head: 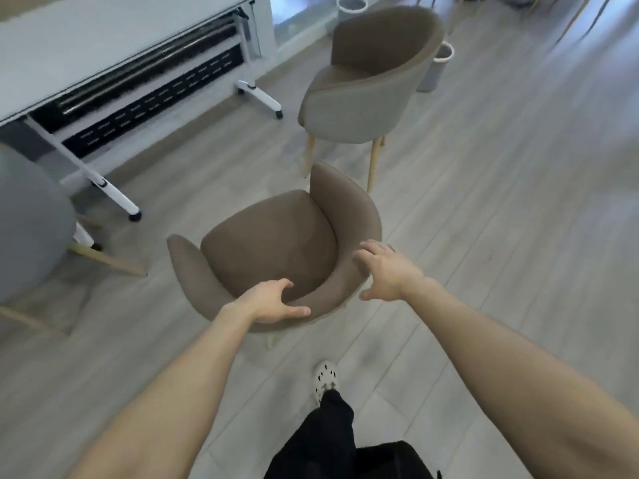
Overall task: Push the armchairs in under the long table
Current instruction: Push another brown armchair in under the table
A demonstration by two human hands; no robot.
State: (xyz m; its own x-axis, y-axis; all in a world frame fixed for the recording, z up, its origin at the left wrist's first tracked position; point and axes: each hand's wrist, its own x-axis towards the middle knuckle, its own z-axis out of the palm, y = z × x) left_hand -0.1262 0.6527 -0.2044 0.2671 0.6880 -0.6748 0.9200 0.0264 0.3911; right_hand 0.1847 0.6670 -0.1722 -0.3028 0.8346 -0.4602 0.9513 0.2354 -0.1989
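Note:
A brown armchair [273,243] stands on the floor right in front of me, its seat facing the long white table [103,43] at the upper left. My left hand [273,302] grips the curved top of its backrest. My right hand [387,267] hovers with spread fingers at the right side of the backrest, its fingertips at the rim; I cannot tell if they touch. A second brown-and-grey armchair [366,81] stands farther off, apart from the table. A grey armchair [31,229] sits at the left edge near the table.
The table stands on white legs with castors [135,216]. Two grey waste bins [437,65] sit behind the far armchair. My foot in a white clog [325,378] is on the wooden floor behind the near chair.

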